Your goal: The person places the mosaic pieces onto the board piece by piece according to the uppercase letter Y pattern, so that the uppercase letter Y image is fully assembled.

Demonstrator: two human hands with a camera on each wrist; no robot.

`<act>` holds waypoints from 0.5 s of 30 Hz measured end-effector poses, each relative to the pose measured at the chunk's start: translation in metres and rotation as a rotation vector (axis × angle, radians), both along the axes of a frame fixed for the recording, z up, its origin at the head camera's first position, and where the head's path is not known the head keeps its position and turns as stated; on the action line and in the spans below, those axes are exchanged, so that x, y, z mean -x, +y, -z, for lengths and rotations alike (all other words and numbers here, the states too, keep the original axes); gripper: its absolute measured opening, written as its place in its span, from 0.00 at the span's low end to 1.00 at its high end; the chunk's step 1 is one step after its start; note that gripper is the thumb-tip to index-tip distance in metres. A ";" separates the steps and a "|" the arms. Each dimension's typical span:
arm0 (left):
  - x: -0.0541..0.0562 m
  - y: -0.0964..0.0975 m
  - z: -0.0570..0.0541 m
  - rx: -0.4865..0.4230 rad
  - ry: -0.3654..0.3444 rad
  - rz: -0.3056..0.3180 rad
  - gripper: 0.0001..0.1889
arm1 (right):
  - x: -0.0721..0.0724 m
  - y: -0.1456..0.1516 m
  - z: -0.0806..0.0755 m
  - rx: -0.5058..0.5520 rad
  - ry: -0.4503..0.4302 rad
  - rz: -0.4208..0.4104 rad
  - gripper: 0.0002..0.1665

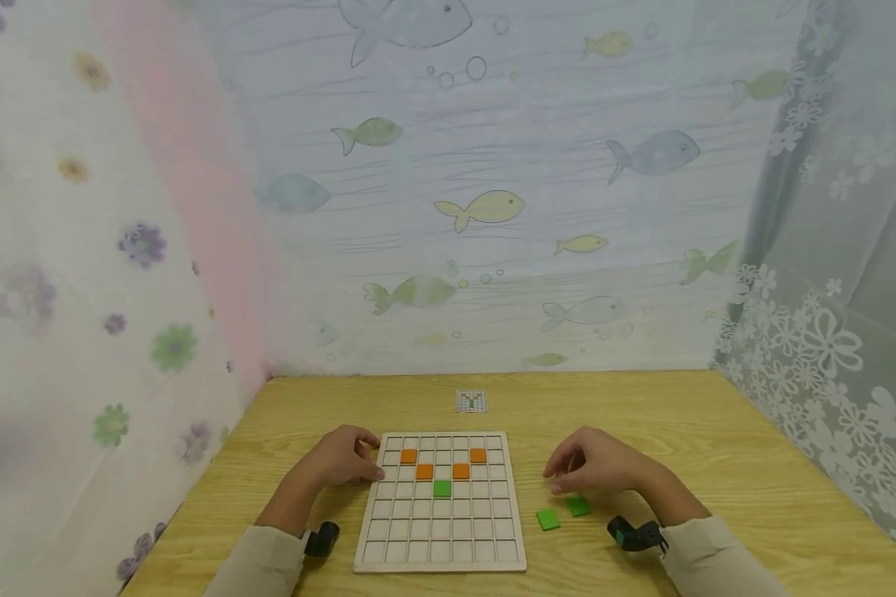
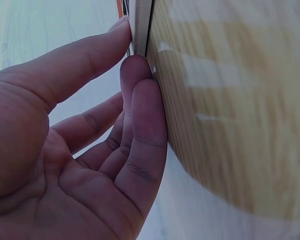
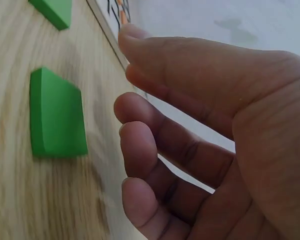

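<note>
A white grid board [image 1: 440, 567] lies on the table, bearing orange tiles [image 1: 424, 472] in two slanting lines that meet at one green tile [image 1: 442, 488]. My left hand [image 1: 345, 456] holds the board's left edge; in the left wrist view the thumb touches the board [image 2: 140, 25] from the top side and fingertips rest at its edge. Right of the board, my right hand [image 1: 596, 461] hovers with loosely bent fingers and nothing between them. Below it lie two loose green squares, a nearer tile [image 1: 548, 519] and a farther tile [image 1: 578, 505]. The right wrist view shows one green tile [image 3: 60, 115] beside the fingertips.
Behind the board lies a small pattern card [image 1: 471, 401] with a Y shape on a grid. The wooden table [image 1: 642, 406] ends at a fish-printed curtain [image 1: 485, 207] at the back. Flowered curtains hang at both sides.
</note>
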State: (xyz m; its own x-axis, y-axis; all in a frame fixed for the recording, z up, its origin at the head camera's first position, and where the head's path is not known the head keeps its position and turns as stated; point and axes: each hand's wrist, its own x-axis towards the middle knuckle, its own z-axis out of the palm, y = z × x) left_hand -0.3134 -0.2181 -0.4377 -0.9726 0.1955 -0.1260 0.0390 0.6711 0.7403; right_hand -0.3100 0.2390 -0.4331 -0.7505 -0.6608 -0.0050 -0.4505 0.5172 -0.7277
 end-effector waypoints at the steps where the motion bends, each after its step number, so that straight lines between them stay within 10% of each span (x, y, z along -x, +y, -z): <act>1: 0.000 0.000 0.000 0.002 0.001 0.001 0.30 | 0.001 0.002 0.000 0.002 -0.002 -0.003 0.11; 15: -0.002 0.003 -0.003 0.009 -0.004 -0.008 0.29 | 0.001 0.022 -0.009 -0.014 -0.089 -0.017 0.13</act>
